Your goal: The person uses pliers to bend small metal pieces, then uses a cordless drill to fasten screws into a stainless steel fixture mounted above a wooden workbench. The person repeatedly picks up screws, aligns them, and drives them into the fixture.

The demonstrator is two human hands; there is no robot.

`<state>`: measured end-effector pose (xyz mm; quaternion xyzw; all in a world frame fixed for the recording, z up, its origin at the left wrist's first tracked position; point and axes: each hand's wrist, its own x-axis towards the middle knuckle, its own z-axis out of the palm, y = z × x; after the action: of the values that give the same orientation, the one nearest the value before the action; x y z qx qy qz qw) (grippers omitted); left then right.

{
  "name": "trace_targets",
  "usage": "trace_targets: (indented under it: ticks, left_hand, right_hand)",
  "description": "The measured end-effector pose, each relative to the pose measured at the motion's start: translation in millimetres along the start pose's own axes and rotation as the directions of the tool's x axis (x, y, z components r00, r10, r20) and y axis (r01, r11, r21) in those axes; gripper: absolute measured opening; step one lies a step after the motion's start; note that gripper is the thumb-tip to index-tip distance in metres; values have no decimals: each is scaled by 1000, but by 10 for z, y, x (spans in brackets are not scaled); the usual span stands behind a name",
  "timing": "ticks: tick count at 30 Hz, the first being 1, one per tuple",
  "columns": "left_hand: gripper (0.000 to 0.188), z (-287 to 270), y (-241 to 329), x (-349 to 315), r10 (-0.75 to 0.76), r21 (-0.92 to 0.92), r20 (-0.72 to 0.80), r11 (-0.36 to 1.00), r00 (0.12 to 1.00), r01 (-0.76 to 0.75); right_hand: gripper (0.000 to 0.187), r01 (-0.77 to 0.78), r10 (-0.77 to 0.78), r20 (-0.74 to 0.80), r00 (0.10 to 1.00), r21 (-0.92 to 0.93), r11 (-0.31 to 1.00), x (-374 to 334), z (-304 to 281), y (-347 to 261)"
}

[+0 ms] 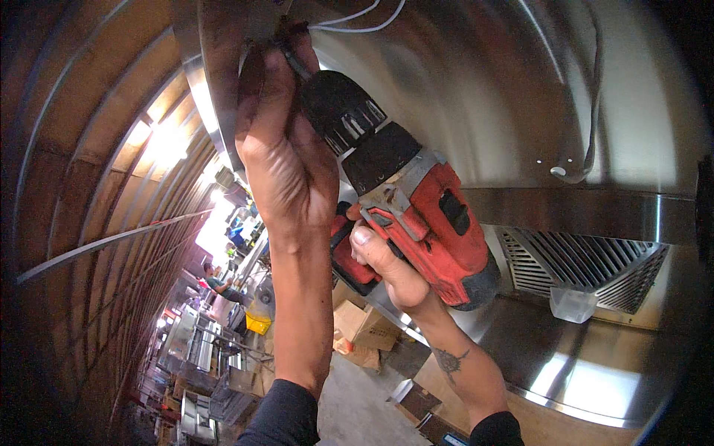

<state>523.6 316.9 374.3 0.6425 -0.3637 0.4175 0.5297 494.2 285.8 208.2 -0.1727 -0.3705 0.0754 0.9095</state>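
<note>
My right hand (383, 260) is wrapped round the handle of a red and black cordless drill (439, 223), which is tilted with its black chuck pointing up and left. A thin bit (296, 63) runs from the chuck toward a metal edge (223, 67) overhead. My left hand (286, 149) is raised beside the chuck, its fingers closed around the bit's far end. Whatever those fingertips pinch there is dark and partly hidden. White wires (364, 28) come out close to the fingertips.
A curved stainless steel panel (476, 97) fills the upper right, with a loose cable (595, 111) on it. Slatted metal filters (573, 256) and a clear plastic cup (573, 305) are below. Cardboard boxes (364, 325) lie on the floor. Another person (219, 282) is far off at left.
</note>
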Motion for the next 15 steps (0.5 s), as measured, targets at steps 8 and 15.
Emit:
trace_targets:
  ticks: [8,15]
  left_hand:
    - [45,-102,36,139,-131,-102,-30,987,991,127]
    - [41,-84,123,106,-207,-248,-73,951,976,183]
  right_hand:
    - [27,175,-177,63,982,40,984,162,-10,113]
    - [28,423,-429,24,903,-231,876,293,138,258]
